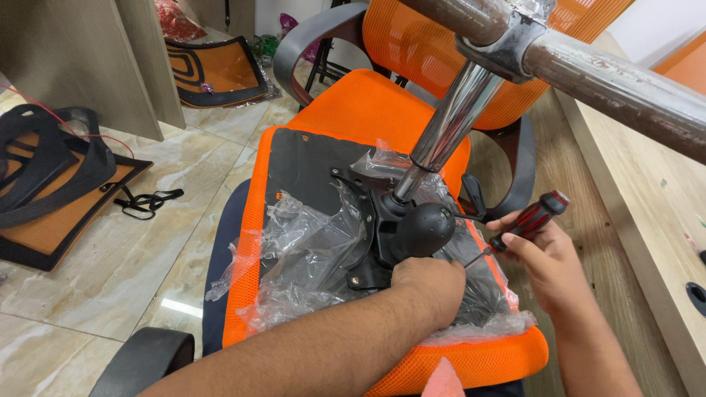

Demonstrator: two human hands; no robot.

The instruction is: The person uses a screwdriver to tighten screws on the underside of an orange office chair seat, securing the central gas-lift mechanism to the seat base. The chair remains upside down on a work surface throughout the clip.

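As the view looked down on the work, items were logged largest first.

Floor: marble-look tiles lay left of the chair, with an orange-and-black mesh panel resting on them.

Seat: an upturned orange seat cushion lay underside up across another chair, its black base board partly under crumpled clear plastic wrap.

Column: a chromed gas-lift column rose from the mechanism, leaning up and to the right toward a worn metal base hub at the top of view.

Mechanism: a black tilt mechanism plate sat bolted to the board, with a round black knob facing the person.

Left hand: the left hand was closed loosely and pressed down on the plate just below the knob; what its fingers pinched could not be told.

Right hand: the right hand was wrapped round the handle of a red-and-black screwdriver.

Key relation: the screwdriver's long axis ran from upper right down to lower left, its tip pointing toward the plate's right side beside the knob; the tip itself was not clearly seen. The left hand was nearer the plate, in contact; the right stood just beside it.
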